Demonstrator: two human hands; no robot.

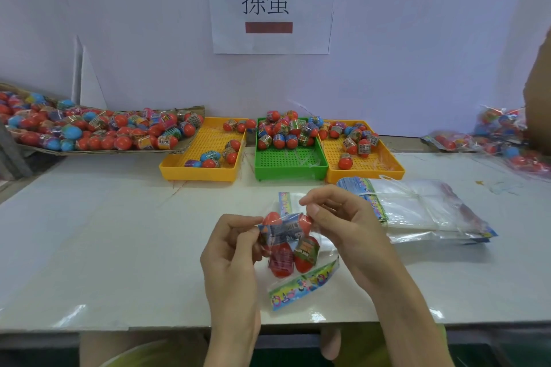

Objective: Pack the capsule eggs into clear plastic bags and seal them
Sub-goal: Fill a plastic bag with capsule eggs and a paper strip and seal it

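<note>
Here, left hand [231,244] and right hand [337,217] pinching one clear bag [301,286], three trays [205,171] behind

My white table [119,247] carries two yellow trays [190,171] [384,171], a green tray [290,171], a bag stack [423,211] and a cardboard sheet [119,151] of eggs.

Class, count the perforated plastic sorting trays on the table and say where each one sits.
3. A yellow tray sits on the left, a green tray in the middle and another yellow tray on the right, side by side beyond the hands. None seems hidden.
</note>
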